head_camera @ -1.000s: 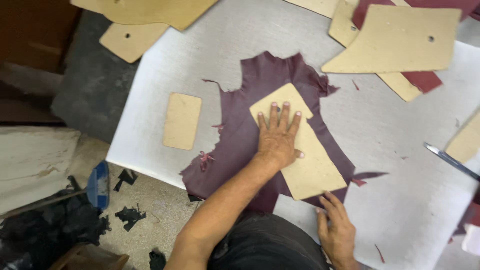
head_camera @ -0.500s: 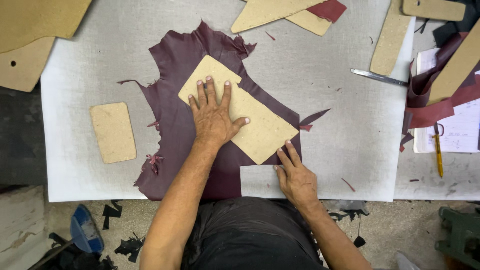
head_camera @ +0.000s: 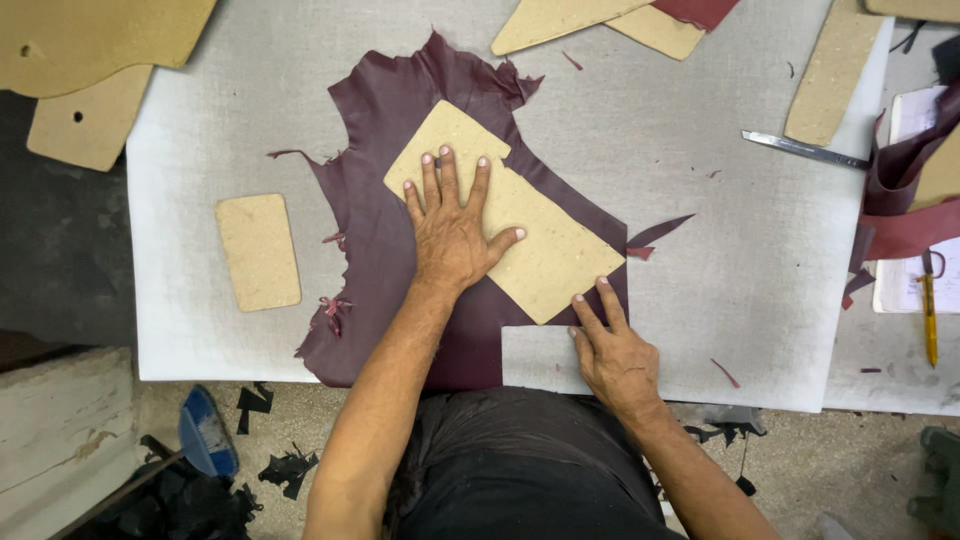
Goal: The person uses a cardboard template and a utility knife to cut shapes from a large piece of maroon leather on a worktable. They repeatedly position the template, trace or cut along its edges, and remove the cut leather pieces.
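Note:
A dark maroon leather hide (head_camera: 385,230) lies spread on the white cutting table (head_camera: 700,270). On top of it rests a tan cardboard pattern (head_camera: 540,250), a long rectangle set at a slant. My left hand (head_camera: 450,225) lies flat on the pattern, fingers spread, pressing it down. Near the table's front edge my right hand (head_camera: 610,345) rests with its fingertips touching the lower corner of the pattern and the leather's cut edge. Neither hand holds anything.
A small rounded tan pattern (head_camera: 258,251) lies left of the hide. Larger tan patterns (head_camera: 90,45) sit at the top left and top middle (head_camera: 570,20). A metal knife (head_camera: 800,148) lies at the right, beside maroon strips (head_camera: 905,190), papers and a yellow pencil (head_camera: 930,310). Leather scraps litter the floor.
The view has swung so the hide sits near the middle. My right hand moved up from the table's edge to the pattern's lower corner. My left hand stays flat on the pattern.

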